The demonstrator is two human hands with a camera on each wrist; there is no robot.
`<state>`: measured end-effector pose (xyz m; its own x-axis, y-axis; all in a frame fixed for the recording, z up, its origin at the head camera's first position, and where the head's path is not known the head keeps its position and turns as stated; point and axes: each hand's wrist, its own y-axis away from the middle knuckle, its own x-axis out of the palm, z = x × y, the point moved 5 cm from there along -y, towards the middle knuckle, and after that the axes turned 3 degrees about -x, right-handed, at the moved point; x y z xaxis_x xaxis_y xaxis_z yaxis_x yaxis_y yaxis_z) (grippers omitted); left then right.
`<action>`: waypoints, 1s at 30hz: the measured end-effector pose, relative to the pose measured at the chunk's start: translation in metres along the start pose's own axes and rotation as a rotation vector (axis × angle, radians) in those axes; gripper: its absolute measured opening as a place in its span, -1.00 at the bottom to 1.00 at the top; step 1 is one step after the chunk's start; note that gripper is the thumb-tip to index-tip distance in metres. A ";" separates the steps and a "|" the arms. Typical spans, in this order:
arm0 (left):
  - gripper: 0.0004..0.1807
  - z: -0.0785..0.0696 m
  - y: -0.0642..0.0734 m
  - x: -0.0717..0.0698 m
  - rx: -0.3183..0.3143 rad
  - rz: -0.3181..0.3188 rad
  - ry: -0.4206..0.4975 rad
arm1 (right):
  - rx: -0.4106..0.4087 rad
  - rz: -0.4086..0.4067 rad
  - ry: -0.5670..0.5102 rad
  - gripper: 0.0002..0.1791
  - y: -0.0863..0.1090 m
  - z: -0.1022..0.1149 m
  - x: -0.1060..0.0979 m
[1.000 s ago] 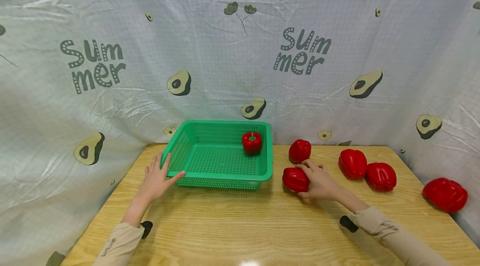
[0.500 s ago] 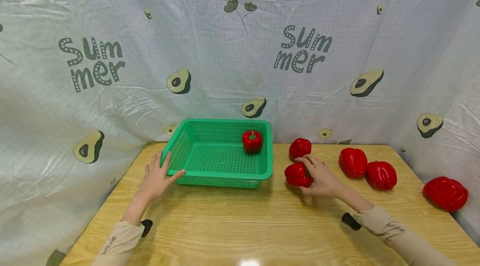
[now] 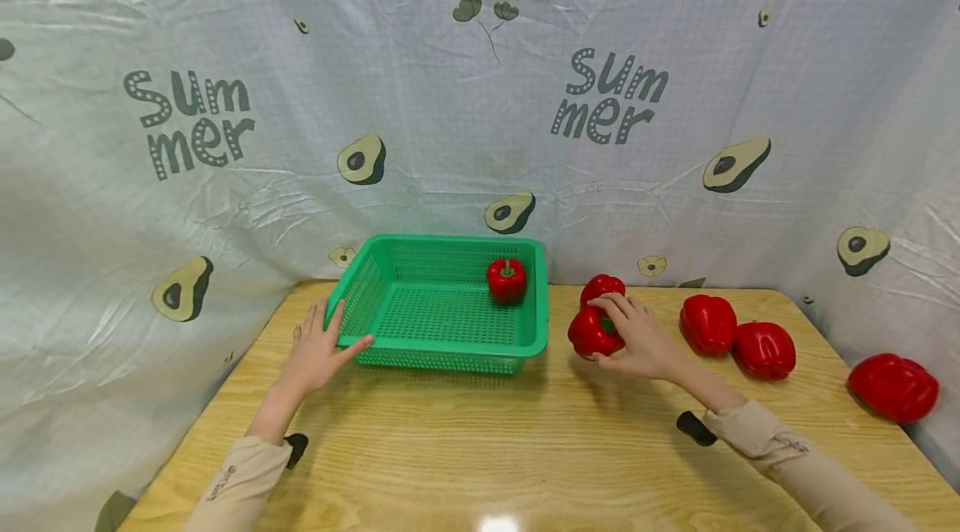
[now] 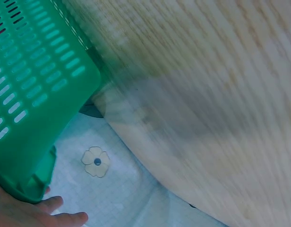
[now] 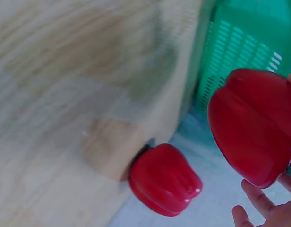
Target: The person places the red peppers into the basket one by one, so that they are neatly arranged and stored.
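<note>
My right hand (image 3: 641, 340) holds a red bell pepper (image 3: 588, 336) by its stem end, thumb on the near side and fingers over the top. The right wrist view shows this held bell pepper (image 5: 252, 125) raised off the table, its green stem partly hidden by the hand. Just behind it, another red bell pepper (image 3: 602, 286) lies on the table, partly covered. Fingers spread and fairly straight, my left hand (image 3: 311, 353) rests at the front left corner of a green plastic basket (image 3: 442, 358). One red bell pepper (image 3: 507, 282) stands upright inside, near the right wall.
To the right, a red bell pepper (image 3: 708, 323) lies beside another red bell pepper (image 3: 764, 350) on the wooden table (image 3: 465, 440). A further red bell pepper (image 3: 893, 388) sits near the right edge. A printed cloth (image 3: 435, 98) hangs behind the table.
The bell pepper in my right hand has turned, its stem end swinging round, and has risen slightly away from me, now overlapping the one behind. My left hand stays on the basket corner.
</note>
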<state>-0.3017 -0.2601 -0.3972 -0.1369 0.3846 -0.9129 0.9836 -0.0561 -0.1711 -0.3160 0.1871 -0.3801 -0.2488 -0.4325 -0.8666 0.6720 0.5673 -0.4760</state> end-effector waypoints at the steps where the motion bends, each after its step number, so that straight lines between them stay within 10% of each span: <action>1: 0.00 0.000 0.000 0.000 0.000 0.001 0.000 | -0.007 -0.011 -0.004 -0.22 -0.002 0.000 -0.001; 17: 0.04 -0.004 -0.001 -0.004 -0.027 0.022 -0.017 | -0.106 -0.191 -0.038 -0.27 -0.046 0.023 -0.018; 30: 0.05 -0.007 0.003 0.000 -0.032 0.023 -0.025 | -0.098 -0.131 -0.065 -0.29 -0.085 0.043 0.005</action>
<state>-0.2981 -0.2539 -0.3947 -0.1164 0.3607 -0.9254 0.9898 -0.0351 -0.1382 -0.3445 0.1066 -0.3371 -0.2824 -0.5498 -0.7861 0.5642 0.5675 -0.5996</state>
